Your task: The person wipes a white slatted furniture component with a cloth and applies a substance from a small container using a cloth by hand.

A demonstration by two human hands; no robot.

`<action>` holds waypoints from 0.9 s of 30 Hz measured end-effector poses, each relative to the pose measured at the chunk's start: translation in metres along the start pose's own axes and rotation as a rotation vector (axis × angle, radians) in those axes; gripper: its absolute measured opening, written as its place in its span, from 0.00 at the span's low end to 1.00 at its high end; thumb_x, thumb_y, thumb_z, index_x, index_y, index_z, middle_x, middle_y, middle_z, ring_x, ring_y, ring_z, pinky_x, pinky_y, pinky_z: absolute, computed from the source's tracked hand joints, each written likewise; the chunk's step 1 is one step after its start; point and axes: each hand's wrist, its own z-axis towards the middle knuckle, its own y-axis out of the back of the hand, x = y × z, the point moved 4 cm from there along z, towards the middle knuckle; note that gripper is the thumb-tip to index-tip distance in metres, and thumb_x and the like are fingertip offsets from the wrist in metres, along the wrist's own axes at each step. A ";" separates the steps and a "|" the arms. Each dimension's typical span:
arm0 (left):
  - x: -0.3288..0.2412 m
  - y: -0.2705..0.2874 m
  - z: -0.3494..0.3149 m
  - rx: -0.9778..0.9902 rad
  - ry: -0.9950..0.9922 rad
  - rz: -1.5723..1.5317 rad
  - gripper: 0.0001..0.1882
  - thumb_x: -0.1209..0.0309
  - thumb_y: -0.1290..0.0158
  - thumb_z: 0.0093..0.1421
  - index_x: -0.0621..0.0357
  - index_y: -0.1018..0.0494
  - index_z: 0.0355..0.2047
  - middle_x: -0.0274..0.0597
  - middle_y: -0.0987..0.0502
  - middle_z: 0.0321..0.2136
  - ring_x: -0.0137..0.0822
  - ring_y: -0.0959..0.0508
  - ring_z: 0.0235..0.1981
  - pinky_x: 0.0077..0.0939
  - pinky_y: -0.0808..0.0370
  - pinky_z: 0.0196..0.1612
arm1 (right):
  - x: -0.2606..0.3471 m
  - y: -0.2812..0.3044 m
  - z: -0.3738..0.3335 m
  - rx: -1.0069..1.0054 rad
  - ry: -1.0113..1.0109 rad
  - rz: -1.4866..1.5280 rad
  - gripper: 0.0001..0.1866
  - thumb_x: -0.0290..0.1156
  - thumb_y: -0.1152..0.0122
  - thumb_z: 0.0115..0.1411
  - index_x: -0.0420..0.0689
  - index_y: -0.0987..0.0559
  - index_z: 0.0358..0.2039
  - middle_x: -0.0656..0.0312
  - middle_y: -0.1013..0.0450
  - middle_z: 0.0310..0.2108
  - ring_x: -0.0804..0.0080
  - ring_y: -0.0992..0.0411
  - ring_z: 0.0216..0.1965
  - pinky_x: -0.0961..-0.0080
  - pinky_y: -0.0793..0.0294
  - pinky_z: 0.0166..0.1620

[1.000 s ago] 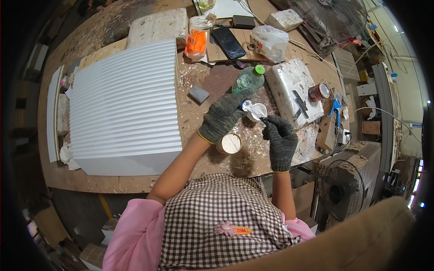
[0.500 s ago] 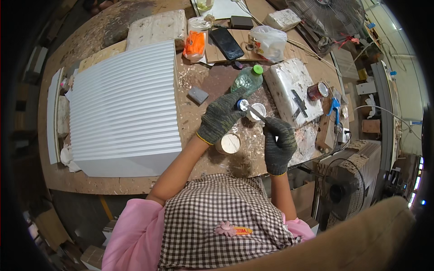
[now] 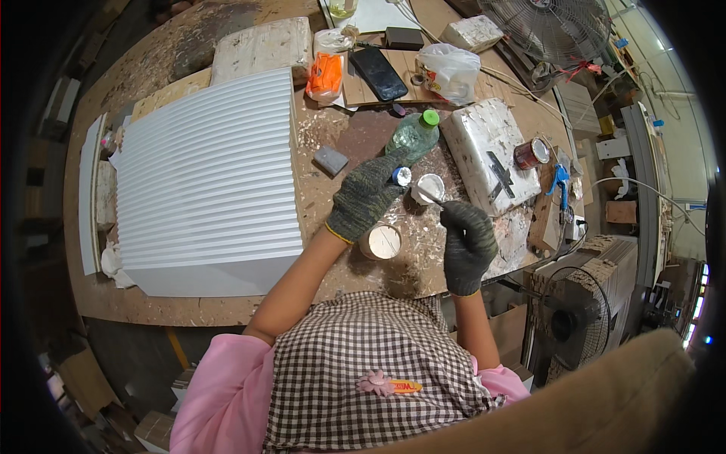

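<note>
My left hand [image 3: 366, 198], in a dark knitted glove, is closed around a small blue-rimmed container [image 3: 401, 176] with white stuff in its mouth. In my gloved right hand [image 3: 469, 246] is a thin dark tool like a small spatula [image 3: 433, 199], pinched by its near end. Its far end lies over a white cup [image 3: 430, 184] of white paste; whether it touches the paste I cannot tell. A small round tub [image 3: 383, 241] with a cream-coloured top stands just below my left hand. Behind the left fingertips lies a clear green bottle [image 3: 414, 138] with a bright green cap.
A large white ribbed panel [image 3: 212, 181] covers the left of the stained workbench [image 3: 181, 309]. At right a wrapped white block [image 3: 484, 151] bears a paint can [image 3: 531, 153], with a blue air gun [image 3: 559, 181] beyond. A grey block [image 3: 330, 160] and phone [image 3: 379, 73] lie farther back.
The spatula-like tool's tip has moved right, from the blue-rimmed container to the white cup. My left hand with the container has shifted slightly left.
</note>
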 end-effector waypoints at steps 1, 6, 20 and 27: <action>-0.002 0.000 0.001 -0.020 -0.038 0.004 0.32 0.66 0.34 0.54 0.55 0.29 0.59 0.52 0.21 0.46 0.48 0.20 0.43 0.39 0.24 0.48 | -0.014 0.000 -0.004 -0.112 -0.258 0.334 0.14 0.14 0.40 0.58 0.41 0.18 0.43 0.57 0.21 0.38 0.70 0.22 0.35 0.73 0.21 0.38; -0.010 0.004 0.001 0.026 -0.010 0.017 0.32 0.66 0.33 0.53 0.55 0.29 0.58 0.50 0.21 0.47 0.47 0.20 0.45 0.39 0.24 0.50 | -0.041 -0.016 -0.011 -0.128 -0.795 0.625 0.10 0.21 0.39 0.62 0.33 0.21 0.44 0.57 0.22 0.31 0.73 0.26 0.27 0.76 0.24 0.32; -0.015 0.014 -0.006 0.079 0.201 -0.002 0.31 0.69 0.35 0.55 0.55 0.29 0.60 0.47 0.22 0.52 0.42 0.21 0.52 0.33 0.25 0.55 | -0.090 -0.012 0.011 0.091 -0.091 -0.423 0.09 0.26 0.37 0.57 0.45 0.18 0.39 0.55 0.21 0.37 0.55 0.23 0.40 0.63 0.25 0.46; -0.006 0.043 -0.036 -0.059 0.193 -0.052 0.28 0.74 0.34 0.53 0.58 0.26 0.56 0.45 0.20 0.50 0.38 0.20 0.51 0.31 0.24 0.54 | -0.106 0.027 0.033 -0.092 -0.164 -0.464 0.07 0.28 0.35 0.56 0.48 0.17 0.37 0.55 0.21 0.36 0.55 0.23 0.39 0.63 0.25 0.45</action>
